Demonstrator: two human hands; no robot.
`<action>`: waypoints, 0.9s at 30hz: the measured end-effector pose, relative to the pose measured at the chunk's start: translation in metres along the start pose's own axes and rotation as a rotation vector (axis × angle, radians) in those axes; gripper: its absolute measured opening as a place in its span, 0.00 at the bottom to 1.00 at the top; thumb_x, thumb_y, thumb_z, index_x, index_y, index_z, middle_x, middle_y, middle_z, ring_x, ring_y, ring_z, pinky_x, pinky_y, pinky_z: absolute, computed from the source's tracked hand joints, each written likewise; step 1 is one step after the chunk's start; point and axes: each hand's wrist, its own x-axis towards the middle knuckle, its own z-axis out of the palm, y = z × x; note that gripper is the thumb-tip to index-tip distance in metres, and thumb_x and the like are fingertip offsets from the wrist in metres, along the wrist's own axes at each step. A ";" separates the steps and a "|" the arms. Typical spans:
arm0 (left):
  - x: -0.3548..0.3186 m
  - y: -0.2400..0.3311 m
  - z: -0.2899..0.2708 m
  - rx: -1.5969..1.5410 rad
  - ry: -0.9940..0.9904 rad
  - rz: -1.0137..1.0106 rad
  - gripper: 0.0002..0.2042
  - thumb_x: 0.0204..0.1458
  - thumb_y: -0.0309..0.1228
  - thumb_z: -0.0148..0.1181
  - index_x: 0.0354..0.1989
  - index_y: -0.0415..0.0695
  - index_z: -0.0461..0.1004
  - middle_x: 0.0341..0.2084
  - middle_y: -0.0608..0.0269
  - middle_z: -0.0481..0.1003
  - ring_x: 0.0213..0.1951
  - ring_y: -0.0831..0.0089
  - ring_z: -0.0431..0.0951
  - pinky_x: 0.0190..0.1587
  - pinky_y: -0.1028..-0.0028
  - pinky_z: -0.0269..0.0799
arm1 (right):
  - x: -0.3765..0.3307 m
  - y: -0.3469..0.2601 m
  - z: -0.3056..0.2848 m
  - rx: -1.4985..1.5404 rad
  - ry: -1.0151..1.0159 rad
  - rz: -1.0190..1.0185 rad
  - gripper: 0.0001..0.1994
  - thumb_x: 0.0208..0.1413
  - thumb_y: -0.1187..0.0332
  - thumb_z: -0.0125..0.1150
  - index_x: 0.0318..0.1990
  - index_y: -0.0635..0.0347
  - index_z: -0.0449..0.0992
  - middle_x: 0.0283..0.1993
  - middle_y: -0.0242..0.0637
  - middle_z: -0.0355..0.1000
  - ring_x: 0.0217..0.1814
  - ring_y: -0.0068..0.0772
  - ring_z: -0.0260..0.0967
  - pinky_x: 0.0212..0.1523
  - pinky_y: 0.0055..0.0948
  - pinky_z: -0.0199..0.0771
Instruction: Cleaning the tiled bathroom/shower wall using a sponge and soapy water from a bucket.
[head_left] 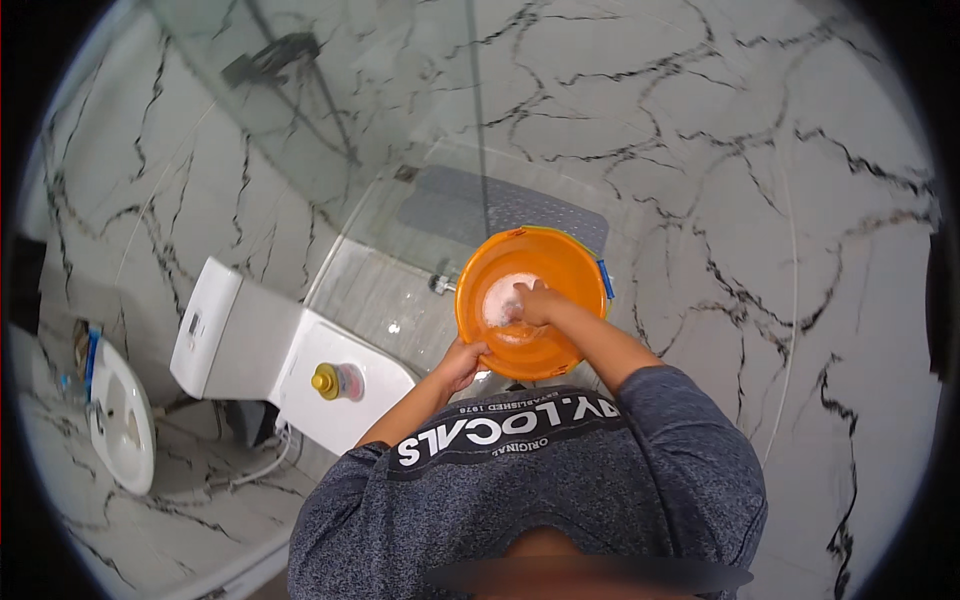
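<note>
In the head view, an orange bucket point(482, 258) with a blue grip on its handle is in front of my body. My left hand point(463, 365) is closed on its near left rim, the fingers on the edge. Inside the bucket, my right hand point(536, 303) reaches down to a pale pinkish-white foamy patch point(512, 288). Its fingers are bent and partly hidden by the foam. Whether they pinch something there is too small to make out. Some liquid seems to lie at the bucket's bottom.
Left of the bucket is a white toilet with its lid point(335, 410) down; a yellow-capped bottle point(342, 381) is on it. A white washbasin point(140, 440) is farther left. Beyond the bucket are a glass panel point(410, 90) and a grey mat point(450, 200). Marbled walls surround the room.
</note>
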 end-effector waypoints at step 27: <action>0.203 0.069 0.220 0.327 -0.197 0.102 0.29 0.42 0.20 0.45 0.56 0.50 0.48 0.37 0.62 0.67 0.29 0.75 0.71 0.19 0.82 0.67 | 0.053 0.237 -0.156 -0.040 0.072 0.262 0.16 0.49 0.64 0.45 0.45 0.57 0.67 0.46 0.46 0.67 0.48 0.43 0.65 0.48 0.40 0.63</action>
